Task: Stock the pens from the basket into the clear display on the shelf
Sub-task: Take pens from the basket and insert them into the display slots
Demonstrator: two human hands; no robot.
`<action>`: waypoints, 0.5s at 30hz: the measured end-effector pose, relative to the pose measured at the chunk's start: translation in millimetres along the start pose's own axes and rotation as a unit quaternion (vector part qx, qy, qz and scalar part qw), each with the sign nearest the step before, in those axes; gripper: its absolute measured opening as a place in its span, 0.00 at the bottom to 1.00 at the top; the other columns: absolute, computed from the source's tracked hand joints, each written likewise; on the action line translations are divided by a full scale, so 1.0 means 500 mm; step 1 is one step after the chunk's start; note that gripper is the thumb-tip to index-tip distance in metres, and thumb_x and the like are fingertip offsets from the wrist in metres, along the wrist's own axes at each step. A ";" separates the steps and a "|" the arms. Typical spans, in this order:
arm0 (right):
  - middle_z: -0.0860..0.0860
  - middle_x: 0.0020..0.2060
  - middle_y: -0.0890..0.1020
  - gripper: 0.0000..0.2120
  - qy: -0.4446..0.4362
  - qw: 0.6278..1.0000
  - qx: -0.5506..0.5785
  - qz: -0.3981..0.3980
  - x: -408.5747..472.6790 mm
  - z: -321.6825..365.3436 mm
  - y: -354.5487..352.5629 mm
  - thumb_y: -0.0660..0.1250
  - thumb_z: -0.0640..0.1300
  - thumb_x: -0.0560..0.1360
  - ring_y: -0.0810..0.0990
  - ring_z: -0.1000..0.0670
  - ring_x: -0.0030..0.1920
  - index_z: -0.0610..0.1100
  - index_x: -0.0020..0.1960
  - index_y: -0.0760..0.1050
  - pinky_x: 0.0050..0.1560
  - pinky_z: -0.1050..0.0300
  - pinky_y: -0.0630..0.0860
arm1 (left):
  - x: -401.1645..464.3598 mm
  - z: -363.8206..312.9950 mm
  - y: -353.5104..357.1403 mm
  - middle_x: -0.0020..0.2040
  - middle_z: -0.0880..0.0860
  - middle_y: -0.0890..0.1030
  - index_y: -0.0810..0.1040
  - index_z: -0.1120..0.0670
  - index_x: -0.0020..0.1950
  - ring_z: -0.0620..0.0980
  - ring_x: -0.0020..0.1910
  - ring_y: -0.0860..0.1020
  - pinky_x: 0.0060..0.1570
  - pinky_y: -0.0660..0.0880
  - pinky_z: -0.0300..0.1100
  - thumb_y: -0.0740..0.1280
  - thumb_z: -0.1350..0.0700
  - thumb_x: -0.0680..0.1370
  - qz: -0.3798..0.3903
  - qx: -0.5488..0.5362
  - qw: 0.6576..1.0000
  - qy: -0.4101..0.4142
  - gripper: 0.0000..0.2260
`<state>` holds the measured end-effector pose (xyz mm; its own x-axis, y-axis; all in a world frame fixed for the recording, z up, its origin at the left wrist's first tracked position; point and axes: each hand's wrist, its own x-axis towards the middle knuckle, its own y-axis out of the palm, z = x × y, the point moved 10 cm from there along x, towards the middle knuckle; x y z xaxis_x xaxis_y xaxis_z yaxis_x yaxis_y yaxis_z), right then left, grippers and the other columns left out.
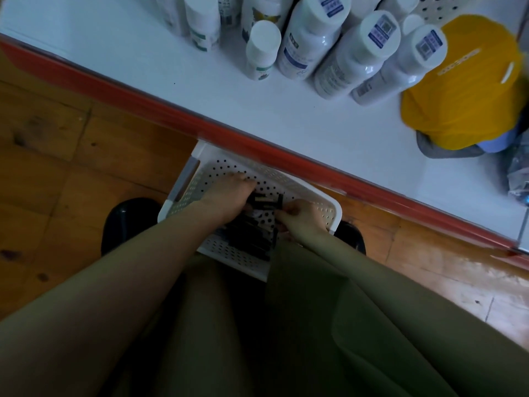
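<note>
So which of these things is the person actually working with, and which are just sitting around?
Part of the job:
- white basket on the floor
- dark pens in it
- left hand and right hand, both reaching among the pens

Just lying about:
- white bottles on the shelf
- yellow cap
- crumpled plastic at the right edge

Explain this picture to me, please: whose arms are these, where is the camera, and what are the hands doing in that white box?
There is no machine here. A person wears a camera on the head, so the one picture looks down over their own arms. Both hands reach into a white perforated basket on the wooden floor, partly under a white shelf with a red front edge. The left hand and the right hand are gathering dark pens that lie in the basket; both seem to curl round some pens, though the dim light hides the exact grip. On the shelf stand white bottles, with a yellow cap beside them. The clear display is not in view.
</note>
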<state>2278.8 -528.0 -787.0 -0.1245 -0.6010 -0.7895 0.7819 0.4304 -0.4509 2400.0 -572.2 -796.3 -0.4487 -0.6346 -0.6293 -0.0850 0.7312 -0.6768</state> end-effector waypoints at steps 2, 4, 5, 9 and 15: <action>0.42 0.43 0.82 0.08 -0.027 1.000 0.002 0.003 -0.011 0.016 -0.006 0.66 0.42 0.75 0.81 0.43 0.46 0.47 0.38 0.72 0.50 0.46 0.78 | -0.012 0.005 -0.011 0.60 0.58 0.73 0.71 0.58 0.63 0.55 0.59 0.71 0.57 0.68 0.46 0.63 0.56 0.79 -0.001 -0.059 0.998 -0.013 0.14; 0.45 0.44 0.81 0.05 -0.059 0.998 -0.001 0.009 -0.032 0.038 -0.016 0.65 0.43 0.76 0.79 0.47 0.46 0.41 0.46 0.75 0.49 0.51 0.77 | -0.028 0.008 -0.029 0.56 0.58 0.74 0.72 0.60 0.60 0.55 0.54 0.73 0.53 0.70 0.46 0.60 0.55 0.80 -0.013 -0.103 0.994 -0.027 0.11; 0.45 0.45 0.80 0.08 -0.074 0.997 0.000 0.006 -0.045 0.050 -0.024 0.65 0.43 0.76 0.78 0.49 0.47 0.39 0.50 0.76 0.49 0.54 0.75 | -0.037 0.008 -0.039 0.54 0.58 0.74 0.72 0.60 0.57 0.55 0.51 0.73 0.50 0.70 0.46 0.59 0.55 0.81 -0.022 -0.112 0.993 -0.032 0.11; 0.47 0.46 0.80 0.11 -0.133 0.991 0.015 -0.023 -0.112 0.106 -0.068 0.65 0.43 0.77 0.78 0.51 0.47 0.38 0.55 0.75 0.48 0.57 0.74 | -0.097 -0.007 -0.093 0.43 0.55 0.72 0.69 0.58 0.51 0.52 0.42 0.70 0.38 0.64 0.44 0.57 0.55 0.81 -0.059 -0.162 0.985 -0.032 0.07; 0.47 0.44 0.80 0.04 -0.219 0.971 0.073 -0.067 -0.258 0.217 -0.172 0.66 0.41 0.76 0.80 0.49 0.48 0.42 0.50 0.74 0.52 0.53 0.78 | -0.234 -0.064 -0.215 0.37 0.54 0.74 0.69 0.56 0.47 0.53 0.35 0.72 0.31 0.64 0.41 0.59 0.56 0.81 -0.121 -0.242 0.963 -0.009 0.05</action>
<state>2293.8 -560.5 -601.1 0.0154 -0.8869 -0.4617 0.8590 0.2481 -0.4479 2433.0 -568.7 -637.6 -0.3490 -0.8019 -0.4850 -0.5918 0.5899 -0.5494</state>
